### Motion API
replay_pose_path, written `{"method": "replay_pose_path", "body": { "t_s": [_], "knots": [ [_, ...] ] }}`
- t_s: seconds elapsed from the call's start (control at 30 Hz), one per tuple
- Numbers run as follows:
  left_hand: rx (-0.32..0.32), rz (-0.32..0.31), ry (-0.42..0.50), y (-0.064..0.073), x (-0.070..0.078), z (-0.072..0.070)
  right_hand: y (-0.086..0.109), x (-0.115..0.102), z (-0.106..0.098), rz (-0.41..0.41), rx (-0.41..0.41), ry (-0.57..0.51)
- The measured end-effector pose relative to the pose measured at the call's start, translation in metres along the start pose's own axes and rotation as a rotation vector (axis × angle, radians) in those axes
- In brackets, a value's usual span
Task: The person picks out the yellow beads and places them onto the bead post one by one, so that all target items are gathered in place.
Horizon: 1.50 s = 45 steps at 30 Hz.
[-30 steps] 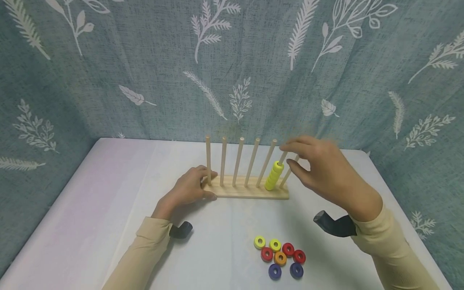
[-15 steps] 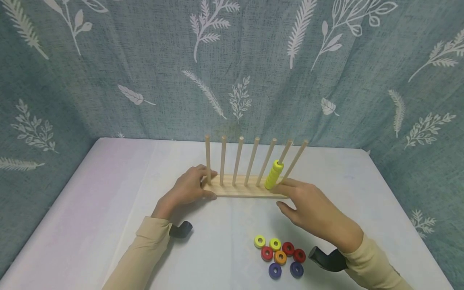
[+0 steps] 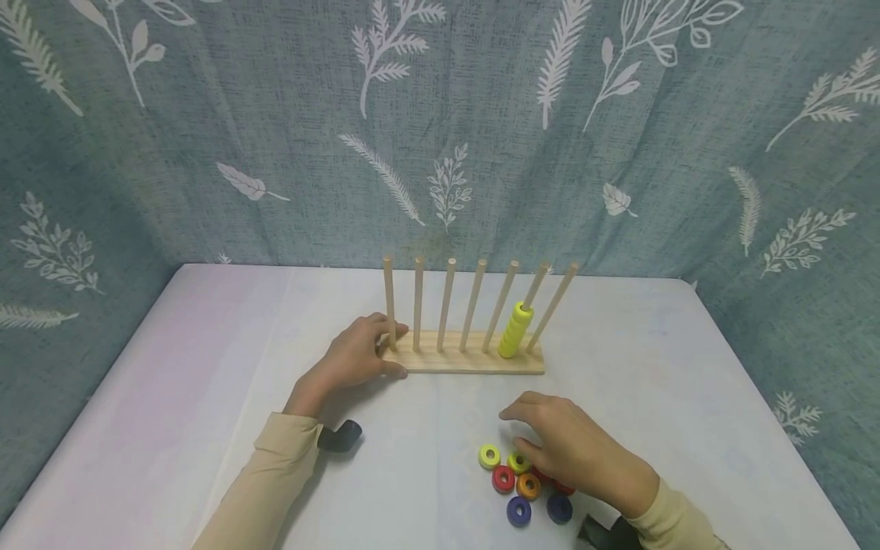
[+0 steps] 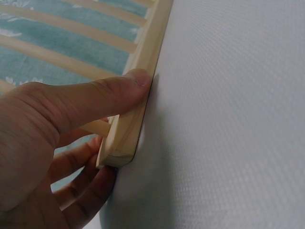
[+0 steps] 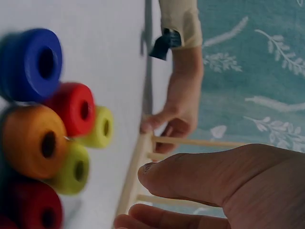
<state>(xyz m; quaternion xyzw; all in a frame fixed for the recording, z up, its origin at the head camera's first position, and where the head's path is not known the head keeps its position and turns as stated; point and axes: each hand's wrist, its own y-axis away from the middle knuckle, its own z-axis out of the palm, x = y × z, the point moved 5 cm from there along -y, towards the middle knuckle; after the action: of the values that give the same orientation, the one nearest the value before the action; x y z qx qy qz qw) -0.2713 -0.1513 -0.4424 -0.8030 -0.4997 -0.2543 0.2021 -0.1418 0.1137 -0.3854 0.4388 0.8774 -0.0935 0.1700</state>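
Note:
A wooden peg rack [image 3: 467,362] with several upright pegs stands on the table. My left hand [image 3: 357,353] grips the rack's left end, thumb along the front edge and fingers behind, as the left wrist view shows. Yellow rings [image 3: 515,330] are stacked on the second peg from the right. My right hand [image 3: 574,447] hovers over the loose rings, thumb and fingers apart, with nothing between them. Below it lie yellow rings [image 3: 490,457], a red ring [image 3: 503,480], an orange ring [image 3: 528,486] and purple-blue rings [image 3: 519,511]. More red rings are partly hidden under the right hand.
The white table [image 3: 206,397] reaches back to a teal leaf-print curtain [image 3: 309,191] that also hangs at both sides. A dark wrist mount [image 3: 340,436] sticks out from the left sleeve, and another [image 3: 608,533] from the right.
My right hand has come down from the ring-stacked peg, past the rack's right end, toward the loose rings. The left hand has kept its grip on the rack.

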Motion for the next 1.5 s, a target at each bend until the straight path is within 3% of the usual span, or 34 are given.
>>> {"method": "replay_pose_path", "body": {
  "t_s": [0.13, 0.37, 0.9, 1.5],
  "knots": [
    [0.006, 0.004, -0.001, 0.000, -0.001, 0.000, 0.002, 0.000, 0.010, -0.003, -0.031, -0.033],
    [0.002, 0.010, 0.002, 0.000, 0.000, 0.001, 0.006, 0.000, 0.018, -0.063, -0.004, -0.062],
    [0.012, -0.002, -0.006, 0.002, -0.001, 0.000, 0.007, 0.002, 0.029, -0.014, -0.073, -0.141],
    [0.007, -0.001, -0.001, 0.000, -0.001, 0.000, 0.004, -0.001, 0.028, -0.031, -0.086, -0.164]
  ]
}}
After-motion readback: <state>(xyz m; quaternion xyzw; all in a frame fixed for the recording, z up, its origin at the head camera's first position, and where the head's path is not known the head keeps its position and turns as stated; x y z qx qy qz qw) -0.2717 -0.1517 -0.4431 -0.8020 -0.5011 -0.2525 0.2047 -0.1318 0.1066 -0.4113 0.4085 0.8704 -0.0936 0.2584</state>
